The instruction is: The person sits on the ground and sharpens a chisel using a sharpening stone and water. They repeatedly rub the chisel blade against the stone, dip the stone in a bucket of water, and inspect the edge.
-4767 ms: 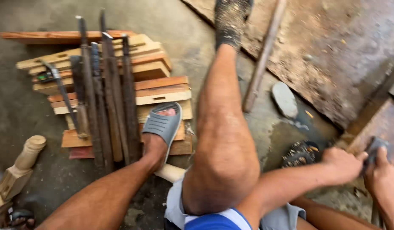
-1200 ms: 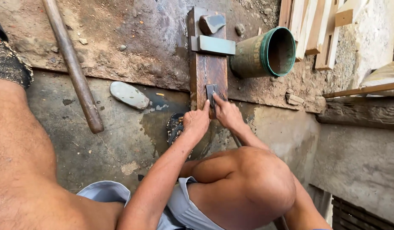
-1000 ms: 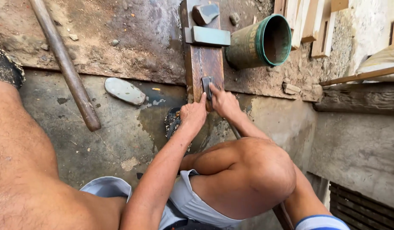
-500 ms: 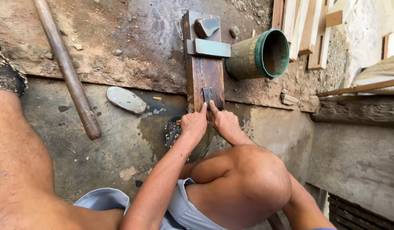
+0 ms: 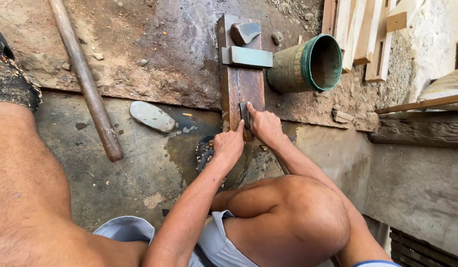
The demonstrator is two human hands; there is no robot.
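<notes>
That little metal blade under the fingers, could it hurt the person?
Maybe. Both hands, left hand and right hand, press the small metal blade on the wet wooden block, so a slip might cut fingertips. The green bucket lying beside it might get knocked.

The support is a rough, stained concrete floor (image 5: 140, 183), wet and dark near the centre. Far of it runs a raised, dirt-covered slab (image 5: 155, 54). A flat grey stone (image 5: 151, 116) lies on the floor at centre-left. A long wooden pole (image 5: 85, 79) slants from the slab down onto the floor at left. A wooden plank (image 5: 240, 81) lies on the slab at centre, extending over its near edge. A green bucket (image 5: 303, 64) lies tipped on its side just right of the plank.
</notes>
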